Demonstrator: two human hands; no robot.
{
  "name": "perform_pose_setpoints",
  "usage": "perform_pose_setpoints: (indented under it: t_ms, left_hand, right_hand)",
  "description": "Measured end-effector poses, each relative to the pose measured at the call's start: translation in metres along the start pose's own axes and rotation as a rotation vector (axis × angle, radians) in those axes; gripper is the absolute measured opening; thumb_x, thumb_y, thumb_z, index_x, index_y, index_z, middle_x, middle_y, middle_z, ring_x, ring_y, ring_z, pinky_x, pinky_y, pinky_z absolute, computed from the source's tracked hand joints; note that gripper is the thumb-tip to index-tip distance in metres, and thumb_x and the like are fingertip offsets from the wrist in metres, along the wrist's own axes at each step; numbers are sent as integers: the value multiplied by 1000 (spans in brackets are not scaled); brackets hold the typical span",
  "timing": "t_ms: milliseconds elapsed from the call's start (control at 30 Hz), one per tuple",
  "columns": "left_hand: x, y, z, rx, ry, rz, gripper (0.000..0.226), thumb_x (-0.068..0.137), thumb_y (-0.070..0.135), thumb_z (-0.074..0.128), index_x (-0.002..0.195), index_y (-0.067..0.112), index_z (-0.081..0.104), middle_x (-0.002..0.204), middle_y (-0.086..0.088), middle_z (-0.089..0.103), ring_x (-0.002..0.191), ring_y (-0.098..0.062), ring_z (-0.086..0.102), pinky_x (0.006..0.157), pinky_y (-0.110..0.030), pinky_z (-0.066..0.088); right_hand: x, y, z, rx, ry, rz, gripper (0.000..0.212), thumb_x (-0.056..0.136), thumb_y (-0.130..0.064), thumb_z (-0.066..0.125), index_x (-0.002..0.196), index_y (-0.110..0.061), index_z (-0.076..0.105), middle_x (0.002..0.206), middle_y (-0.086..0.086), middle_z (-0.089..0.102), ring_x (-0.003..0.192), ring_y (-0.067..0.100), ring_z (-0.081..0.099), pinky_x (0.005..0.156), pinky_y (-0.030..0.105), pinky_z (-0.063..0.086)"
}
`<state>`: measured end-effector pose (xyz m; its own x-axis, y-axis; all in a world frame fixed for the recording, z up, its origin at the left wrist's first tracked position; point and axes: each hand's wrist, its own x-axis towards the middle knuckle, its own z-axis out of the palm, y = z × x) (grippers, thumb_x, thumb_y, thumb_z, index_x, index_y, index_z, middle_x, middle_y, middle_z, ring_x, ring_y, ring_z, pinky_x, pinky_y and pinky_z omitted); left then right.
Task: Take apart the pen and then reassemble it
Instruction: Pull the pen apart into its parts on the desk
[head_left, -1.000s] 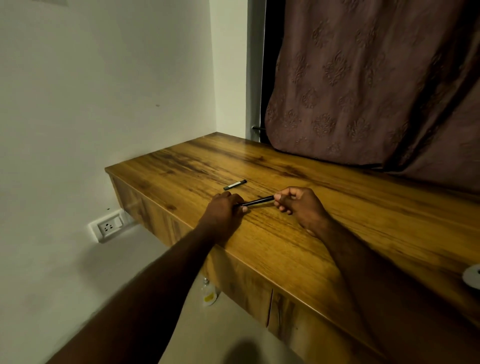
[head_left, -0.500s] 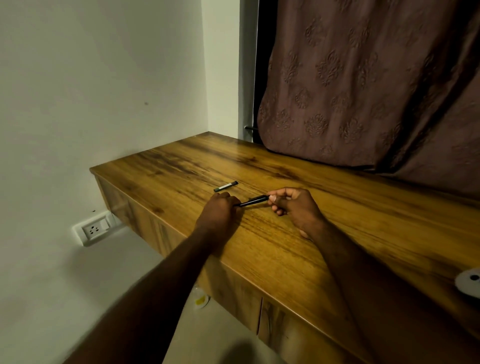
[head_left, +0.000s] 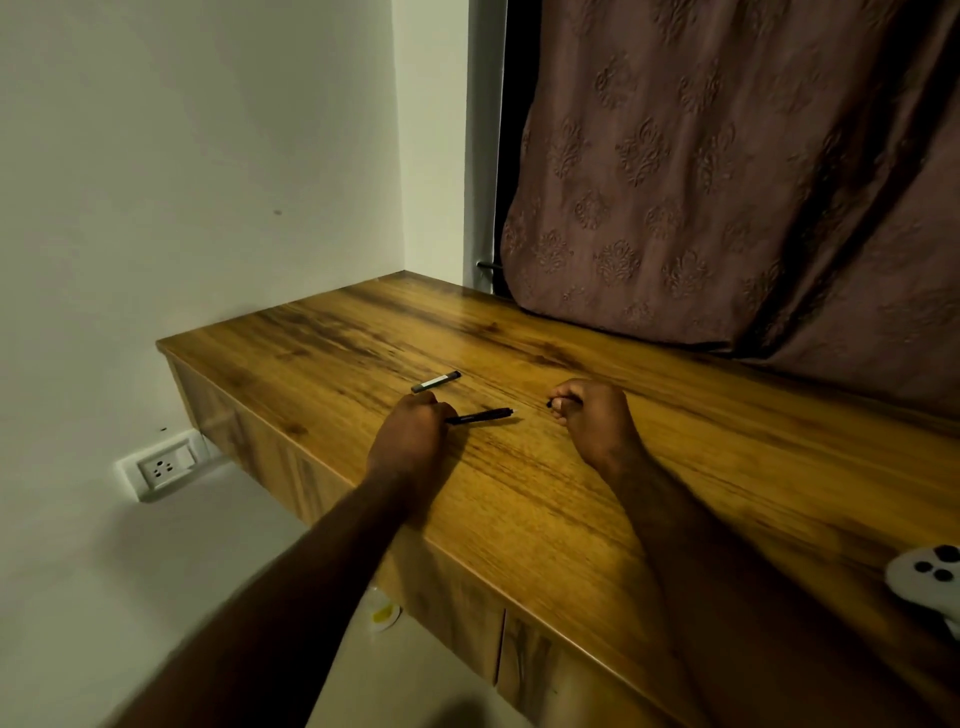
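Nearest: left grip (head_left: 410, 436) curled round pen barrel (head_left: 480, 416), low over the counter (head_left: 545, 509) — right grip (head_left: 592, 415) pinches a small dark piece (head_left: 549, 402), clear of the barrel. Beyond lies a grey pen piece (head_left: 435, 382). Parts look light, stiff, slick — hold barrel mid-shaft, pinch small bits firmly

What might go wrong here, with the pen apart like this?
The small dark piece pinched in the right hand is tiny; it may slip and vanish against the table's dark grain. The loose pen part lies just beyond the left hand, which grips the pen barrel; a careless knuckle might roll it away.
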<state>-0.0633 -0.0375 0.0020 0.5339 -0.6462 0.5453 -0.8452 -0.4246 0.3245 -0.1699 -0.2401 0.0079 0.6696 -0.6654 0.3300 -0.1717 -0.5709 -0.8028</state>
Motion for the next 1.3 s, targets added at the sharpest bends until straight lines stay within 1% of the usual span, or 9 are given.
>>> perform_pose_setpoints:
  t_ms: [133,267,500,633,800,867,967,1133,1300]
  left_hand:
    - [1,-1,0,74,-44,45,17,89,26,56,92,19,72,94,-6,68,96,-26,57,89,-35,44]
    - [3,-1,0,86,-63,52,18,90,26,55,96,20,71,99,-5,68,100,-25,54,89,-34,44]
    - [1,-1,0,83,-60,29,17,91,26,55,97,23,71,100,-3,66,102,-23,51,86,-33,44]
    - [1,0,0,100,-49,28,18,90,26,54,96,23,71,98,-3,68,100,-23,52,85,-33,43]
    - [0,4,-3,91,-49,11,19,90,28,56,99,21,72,101,-6,67,102,-26,56,86,-39,47]
    - [-1,6,-4,73,-28,11,19,89,29,58,96,19,72,97,-8,66,97,-27,59,84,-39,49]
    - [-2,8,-5,57,-8,13,20,89,30,59,96,17,72,96,-9,67,95,-26,60,83,-36,49]
    - [-2,9,-6,60,14,10,14,88,20,62,100,16,70,104,-7,67,101,-24,58,85,-35,47]
    - [-3,9,-6,43,9,5,13,86,15,63,99,17,67,105,-6,66,103,-22,56,87,-35,48]
  right_hand:
    - [2,0,-5,-336,-43,-70,22,90,-2,55,99,-10,74,101,9,72,94,23,65,83,29,51]
    - [2,-2,-6,-500,-93,-85,32,88,4,48,98,-13,73,105,12,69,97,28,63,83,35,53]
    - [2,-4,-7,-529,-118,-151,36,87,7,49,108,-13,71,109,10,69,103,28,62,86,37,52]
    - [3,-2,-5,-498,-88,-118,43,89,6,47,122,-16,63,115,10,67,103,26,62,84,32,52]
    - [5,3,-8,-301,-17,-1,39,89,2,50,124,-13,61,110,8,66,96,24,64,81,36,55]
    - [0,3,-10,-23,133,103,21,90,-5,58,106,-14,68,97,5,68,77,18,64,62,30,55]
    - [-11,-2,-10,346,256,241,4,87,-17,68,89,-14,69,76,2,67,55,10,53,39,17,39]
    - [-26,-19,1,437,-8,214,11,89,-16,67,78,-16,67,69,3,64,42,8,43,36,16,33]
    - [-32,-26,3,395,-141,163,9,90,-7,63,96,-3,68,71,5,67,37,7,44,33,15,31]
